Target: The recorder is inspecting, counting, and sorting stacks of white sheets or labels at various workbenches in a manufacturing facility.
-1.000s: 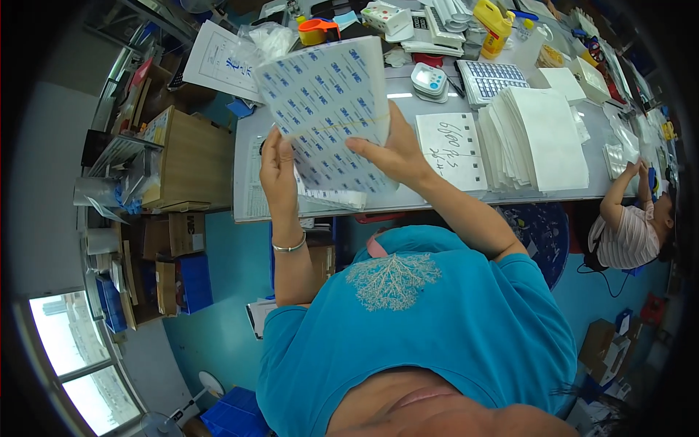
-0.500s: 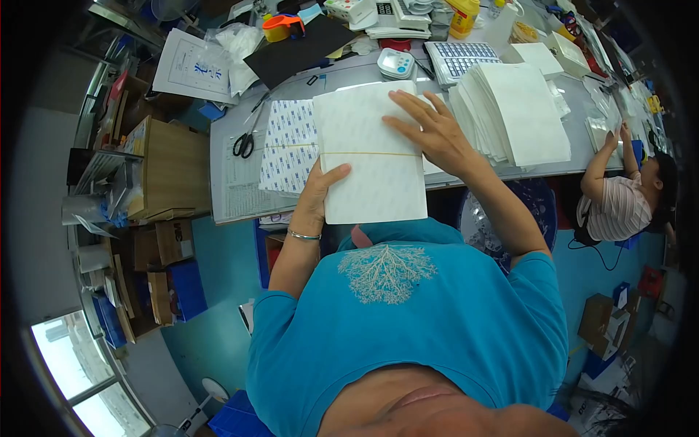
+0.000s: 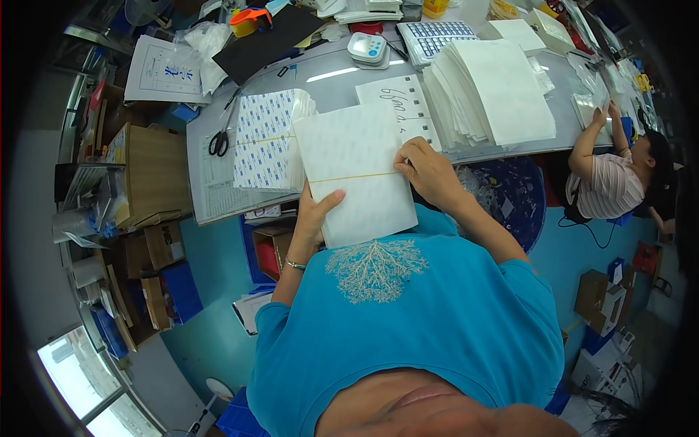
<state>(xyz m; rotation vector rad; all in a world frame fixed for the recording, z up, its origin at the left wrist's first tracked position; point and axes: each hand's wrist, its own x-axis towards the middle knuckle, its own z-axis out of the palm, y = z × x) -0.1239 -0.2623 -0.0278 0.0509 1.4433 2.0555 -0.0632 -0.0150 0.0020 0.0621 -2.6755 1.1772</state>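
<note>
A stack of white sheets (image 3: 358,149), crossed by a thin tan rubber band (image 3: 349,178), is held tilted in front of my chest. My left hand (image 3: 317,215) grips its lower left edge, thumb on top and fingers underneath. At the stack's right edge my right hand (image 3: 429,171) is closed in a pinch at the end of the band. Left of it on the table lies another banded stack, printed with blue marks (image 3: 266,138). Behind the held stack a handwritten sheet with dark squares along its edge (image 3: 397,102) partly shows.
A tall pile of white sheets (image 3: 502,91) stands to the right. Black scissors (image 3: 218,143) lie at the table's left, a small white scale-like device (image 3: 368,48) at the back. A blue bin (image 3: 513,200) stands under the table edge. Another person (image 3: 615,171) works at far right.
My right hand has gone from lying spread on the stack to pinching at the band's right end. The stack has come nearer my body, uncovering the handwritten sheet. The whole view has shifted.
</note>
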